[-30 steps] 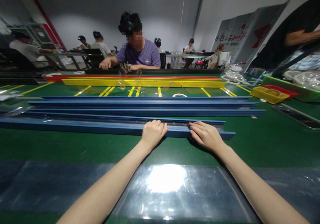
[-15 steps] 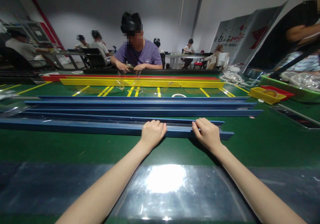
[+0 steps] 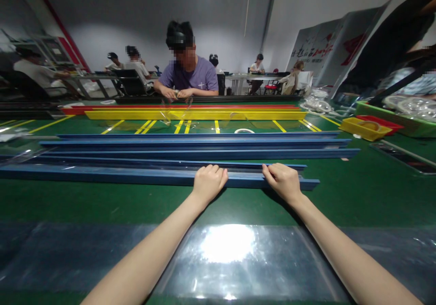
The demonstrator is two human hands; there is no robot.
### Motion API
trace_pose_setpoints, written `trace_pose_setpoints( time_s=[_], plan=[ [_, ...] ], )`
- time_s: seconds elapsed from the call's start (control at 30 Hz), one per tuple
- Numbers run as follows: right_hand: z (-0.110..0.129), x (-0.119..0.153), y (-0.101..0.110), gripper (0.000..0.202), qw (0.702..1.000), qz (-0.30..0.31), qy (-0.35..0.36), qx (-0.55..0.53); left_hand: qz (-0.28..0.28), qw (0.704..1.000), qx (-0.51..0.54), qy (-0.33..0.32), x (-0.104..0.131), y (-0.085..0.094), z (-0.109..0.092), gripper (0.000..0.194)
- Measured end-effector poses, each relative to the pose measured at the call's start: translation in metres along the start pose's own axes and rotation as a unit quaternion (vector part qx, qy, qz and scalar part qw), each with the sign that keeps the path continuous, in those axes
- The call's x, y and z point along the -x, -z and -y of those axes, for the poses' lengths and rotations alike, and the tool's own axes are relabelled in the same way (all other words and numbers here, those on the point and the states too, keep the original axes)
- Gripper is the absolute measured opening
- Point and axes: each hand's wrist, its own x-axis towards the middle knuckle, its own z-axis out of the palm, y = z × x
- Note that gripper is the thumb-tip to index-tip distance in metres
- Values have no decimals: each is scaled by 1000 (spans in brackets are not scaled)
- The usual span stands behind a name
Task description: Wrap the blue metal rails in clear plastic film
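My left hand (image 3: pixel 209 182) is closed over a long blue plastic channel (image 3: pixel 119 176), knuckles up and thumb against the curled fingers. To its right, my right hand (image 3: pixel 283 181) is closed over the same channel near its right end. The fingertips of both hands are hidden from view. A clear film shows as a glossy layer inside the channel. Just behind lie more long blue channels (image 3: pixel 238 154), roughly parallel to it. Under my forearms, a wide clear plastic sheet (image 3: pixel 231 268) lies across the green table (image 3: pixel 136 205) and reflects a bright light.
Yellow (image 3: pixel 204 115) and red strips lie farther back, before a co-worker in a purple shirt (image 3: pixel 200 75). At the right are a yellow tray (image 3: pixel 357 130), a green bin (image 3: pixel 415 125) with clear rolls, and a dark flat panel (image 3: pixel 402 155). Other people sit behind.
My hands stay in the same place on the channel. The view shifts slightly. The co-worker across the table has brought both hands closer together, and the person at the right has moved.
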Motion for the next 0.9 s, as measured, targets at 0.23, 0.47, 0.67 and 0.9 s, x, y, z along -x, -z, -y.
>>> trace_pose_setpoints(
  time_s=[0.23, 0.47, 0.67, 0.9],
  plan=[
    [-13, 6, 2, 42, 998, -42, 6, 36, 4, 1000, -3, -25, 0, 4, -1, 35],
    [-34, 16, 5, 43, 997, -40, -20, 59, -4, 1000, -7, -2, 1, 3, -1, 35],
    [-34, 17, 5, 42, 999, -20, -21, 42, -15, 1000, -2, -2, 1, 1, 0, 36],
    [-34, 16, 6, 43, 998, -14, -30, 48, -26, 1000, -4, -5, 1, 0, 0, 36]
  ],
)
